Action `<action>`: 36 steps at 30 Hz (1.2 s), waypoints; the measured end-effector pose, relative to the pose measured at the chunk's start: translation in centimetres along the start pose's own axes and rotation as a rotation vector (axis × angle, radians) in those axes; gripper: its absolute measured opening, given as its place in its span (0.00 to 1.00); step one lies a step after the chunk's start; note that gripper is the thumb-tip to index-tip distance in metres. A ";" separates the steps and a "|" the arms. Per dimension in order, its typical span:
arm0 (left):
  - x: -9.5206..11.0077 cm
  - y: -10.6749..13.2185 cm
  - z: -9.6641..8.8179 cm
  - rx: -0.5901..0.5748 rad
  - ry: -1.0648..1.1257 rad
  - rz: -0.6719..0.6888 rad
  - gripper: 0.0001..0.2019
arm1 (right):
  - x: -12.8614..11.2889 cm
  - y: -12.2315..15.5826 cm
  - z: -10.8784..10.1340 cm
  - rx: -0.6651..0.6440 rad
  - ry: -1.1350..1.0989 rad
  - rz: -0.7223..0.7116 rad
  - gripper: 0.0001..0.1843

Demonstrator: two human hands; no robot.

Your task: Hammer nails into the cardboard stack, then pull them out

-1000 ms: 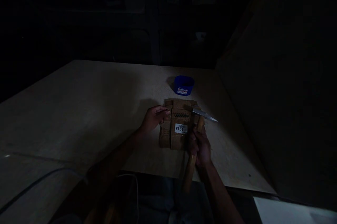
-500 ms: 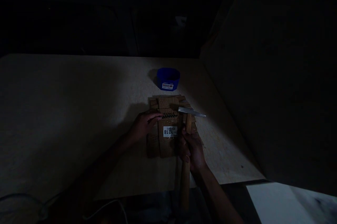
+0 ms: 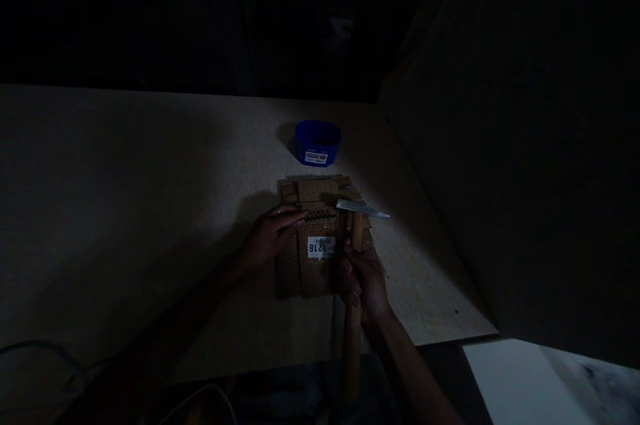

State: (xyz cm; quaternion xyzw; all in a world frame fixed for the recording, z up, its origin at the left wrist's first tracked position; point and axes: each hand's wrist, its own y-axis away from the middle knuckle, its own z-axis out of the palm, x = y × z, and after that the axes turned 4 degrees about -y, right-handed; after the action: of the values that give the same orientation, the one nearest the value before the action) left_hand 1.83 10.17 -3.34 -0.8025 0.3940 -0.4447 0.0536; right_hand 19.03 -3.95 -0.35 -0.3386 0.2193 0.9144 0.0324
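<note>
My right hand is wrapped round the wooden handle of a hammer. Its narrow metal head, tapering to the right, is above the stacked cardboard pieces. From the left, my left hand reaches over the cardboard, its thumb and fingers closed at the left end of a dark, chain-like strip. This strip lies across the upper part of the cardboard. Below it is a white label printed 1218, upside down. In the dim light the fingertips' exact contact is hard to make out.
A blue plastic bin with a label stands on the pale tabletop beyond the cardboard. A dark panel rises along the right side. A cable lies at the lower left.
The whole scene sits slightly higher and further left in view. Both hands, the hammer and the strip keep nearly the same places on the cardboard.
</note>
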 end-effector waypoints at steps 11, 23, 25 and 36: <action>0.1 -0.1 0.0 -0.031 -0.021 -0.011 0.15 | 0.0 -0.1 -0.2 -0.028 -0.020 0.006 0.18; 0.2 0.2 0.7 0.031 0.070 -0.262 0.14 | 0.0 -0.1 0.0 -0.004 0.002 0.000 0.18; 0.2 0.3 1.0 0.060 0.116 -0.315 0.15 | -0.1 0.0 0.0 0.001 0.003 0.003 0.18; 0.0 0.5 1.6 0.114 0.136 -0.341 0.13 | -0.4 0.7 0.5 -0.015 0.241 -0.059 0.18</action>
State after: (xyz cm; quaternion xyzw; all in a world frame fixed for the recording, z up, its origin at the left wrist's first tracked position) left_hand 2.73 9.39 -4.52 -0.8214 0.2291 -0.5223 -0.0042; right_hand 18.92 -4.36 0.51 -0.4524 0.2048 0.8675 0.0300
